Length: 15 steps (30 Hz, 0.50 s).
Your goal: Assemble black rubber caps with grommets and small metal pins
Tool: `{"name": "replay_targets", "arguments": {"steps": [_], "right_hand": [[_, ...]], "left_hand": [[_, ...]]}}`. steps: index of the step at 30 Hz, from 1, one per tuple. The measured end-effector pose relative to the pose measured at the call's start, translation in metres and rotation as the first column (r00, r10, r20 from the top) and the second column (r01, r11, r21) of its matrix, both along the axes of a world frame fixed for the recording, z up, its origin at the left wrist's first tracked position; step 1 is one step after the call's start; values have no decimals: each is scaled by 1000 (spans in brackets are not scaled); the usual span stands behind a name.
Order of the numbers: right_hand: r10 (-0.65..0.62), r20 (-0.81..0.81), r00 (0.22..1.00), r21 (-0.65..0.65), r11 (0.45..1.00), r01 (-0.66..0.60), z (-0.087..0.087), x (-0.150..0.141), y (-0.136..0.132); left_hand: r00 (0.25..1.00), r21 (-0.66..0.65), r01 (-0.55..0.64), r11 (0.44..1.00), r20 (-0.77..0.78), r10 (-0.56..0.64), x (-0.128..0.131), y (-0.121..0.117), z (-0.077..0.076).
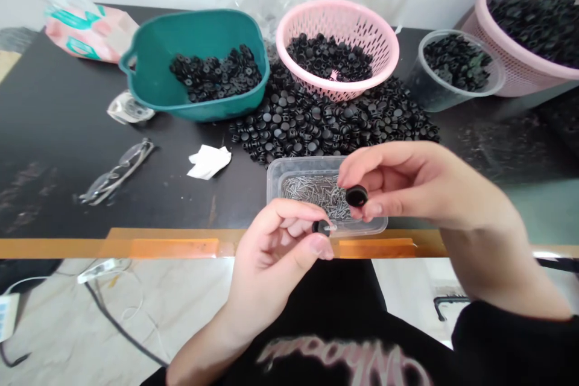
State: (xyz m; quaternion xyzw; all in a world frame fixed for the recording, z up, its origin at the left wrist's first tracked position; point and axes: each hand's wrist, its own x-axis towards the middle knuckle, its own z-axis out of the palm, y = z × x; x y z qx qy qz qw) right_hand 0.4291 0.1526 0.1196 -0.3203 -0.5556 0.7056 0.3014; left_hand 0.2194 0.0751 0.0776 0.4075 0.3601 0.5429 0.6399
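My left hand [275, 256] pinches a small black plastic piece [321, 227] between thumb and fingertips, with a thin metal spring [331, 228] sticking out of its right side. Slightly higher and to the right, my right hand [411, 184] grips a round black cap [357, 196] by its edge. The two pieces are apart, with a small gap between them. Beneath the hands is a clear plastic tray [274, 178] of small metal springs [312, 190], partly covered by the fingers.
Behind the tray spreads a pile of black caps [312, 126]. A teal basin [158, 42], a pink basket [289, 18], a clear tub [434, 93] and another pink basket [488, 42] hold black parts. Glasses [117, 172], crumpled tissue [209, 161] and a tissue pack [90, 33] lie left.
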Motion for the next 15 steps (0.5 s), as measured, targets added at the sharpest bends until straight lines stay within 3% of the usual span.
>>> {"name": "replay_targets", "arguments": {"steps": [4,8,15], "right_hand": [[-58,-234,970,-181,983,15,-27,-9,-21],[-146,-424,894,-289,957,20,-39,-23,-31],[-242,-462,853,-338,938,83,-46,-30,-39]], "left_hand": [[985,129,-51,990,-160,71,-1,-2,3],[948,225,-65,972,-289,131,-1,-4,8],[881,355,15,935,-446,156,0,3,6]]}}
